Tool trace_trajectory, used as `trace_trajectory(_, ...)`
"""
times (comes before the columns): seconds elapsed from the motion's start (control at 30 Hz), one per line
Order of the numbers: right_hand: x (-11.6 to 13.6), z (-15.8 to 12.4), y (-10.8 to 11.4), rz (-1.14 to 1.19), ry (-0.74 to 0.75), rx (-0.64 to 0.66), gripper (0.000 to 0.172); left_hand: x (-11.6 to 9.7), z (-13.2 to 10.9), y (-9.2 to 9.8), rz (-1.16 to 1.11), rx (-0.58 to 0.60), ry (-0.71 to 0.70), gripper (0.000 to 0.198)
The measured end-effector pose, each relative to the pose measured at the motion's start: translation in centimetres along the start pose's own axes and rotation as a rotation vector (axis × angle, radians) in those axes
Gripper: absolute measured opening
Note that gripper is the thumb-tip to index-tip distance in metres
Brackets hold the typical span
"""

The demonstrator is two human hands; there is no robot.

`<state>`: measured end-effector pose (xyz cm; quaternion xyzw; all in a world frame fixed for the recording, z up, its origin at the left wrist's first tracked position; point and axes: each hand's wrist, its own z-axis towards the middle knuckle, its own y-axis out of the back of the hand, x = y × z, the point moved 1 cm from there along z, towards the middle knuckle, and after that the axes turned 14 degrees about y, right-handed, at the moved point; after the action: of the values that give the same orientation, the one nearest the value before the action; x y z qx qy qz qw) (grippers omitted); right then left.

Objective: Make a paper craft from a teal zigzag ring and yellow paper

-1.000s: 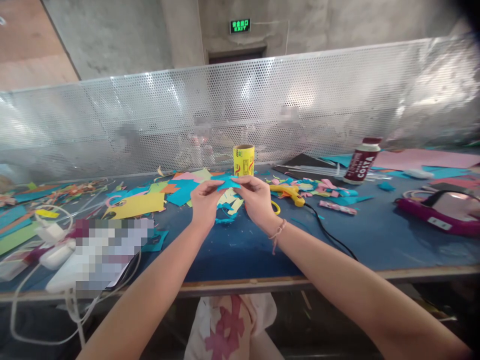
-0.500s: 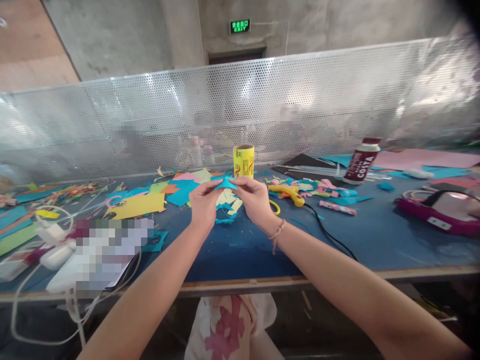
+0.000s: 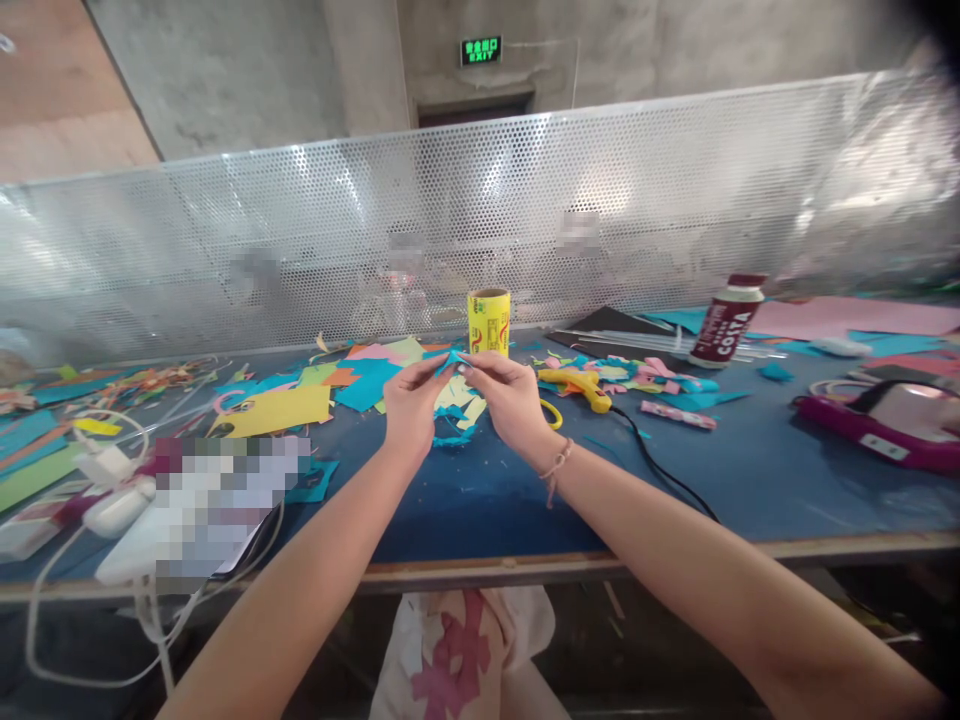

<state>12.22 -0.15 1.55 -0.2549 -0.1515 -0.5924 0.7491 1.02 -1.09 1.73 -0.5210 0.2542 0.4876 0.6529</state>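
Observation:
Both of my hands are raised over the middle of the blue table (image 3: 480,500). My left hand (image 3: 411,405) and my right hand (image 3: 508,398) pinch a small turquoise paper piece (image 3: 452,361) between their fingertips, folded into a narrow pointed shape. Most of the paper is hidden by my fingers. Below my hands lie turquoise and pale yellow paper scraps (image 3: 454,412).
A yellow tape roll (image 3: 488,321) stands just behind my hands. A yellow glue gun (image 3: 576,385) with a black cable lies to the right, a Costa bottle (image 3: 726,322) farther right, a magenta device (image 3: 877,425) at the far right. Coloured paper sheets, chargers and white cables crowd the left. A perforated metal screen (image 3: 480,220) backs the table.
My fingers have drawn closer together and the turquoise paper has been folded from a wider flat piece into a smaller, narrower one. My arms have stayed in place.

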Motion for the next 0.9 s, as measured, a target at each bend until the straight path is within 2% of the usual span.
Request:
trace_trajectory(0.1, -0.13, -0.05, 0.03, 0.041, -0.051, -0.014, 0.014, -0.13, -0.14, -0.08, -0.015, 0.026, 0.009, 0.019)
trace_trajectory(0.3, -0.10, 0.10, 0.17, 0.064, -0.041, -0.001, 0.018, -0.60, -0.48, -0.35, -0.045, 0.058, 0.017, 0.020)
trace_trajectory(0.47, 0.40, 0.21, 0.04, 0.163, -0.145, -0.008, 0.022, -0.68, -0.43, -0.28, -0.060, 0.082, 0.039, 0.019)
trace_trajectory(0.57, 0.55, 0.22, -0.12, 0.175, -0.192, -0.042, 0.022, -0.32, -0.25, -0.12, -0.041, 0.074, 0.043, 0.019)
trace_trajectory(0.7, 0.35, 0.21, -0.27, 0.171, -0.179, -0.054, 0.023, 0.10, -0.05, -0.05, -0.002, 0.041, 0.036, 0.026)
trace_trajectory(0.9, 0.28, 0.18, -0.26, 0.171, -0.229, -0.052, 0.028, 0.02, 0.09, -0.16, -0.031, 0.054, 0.061, 0.030)
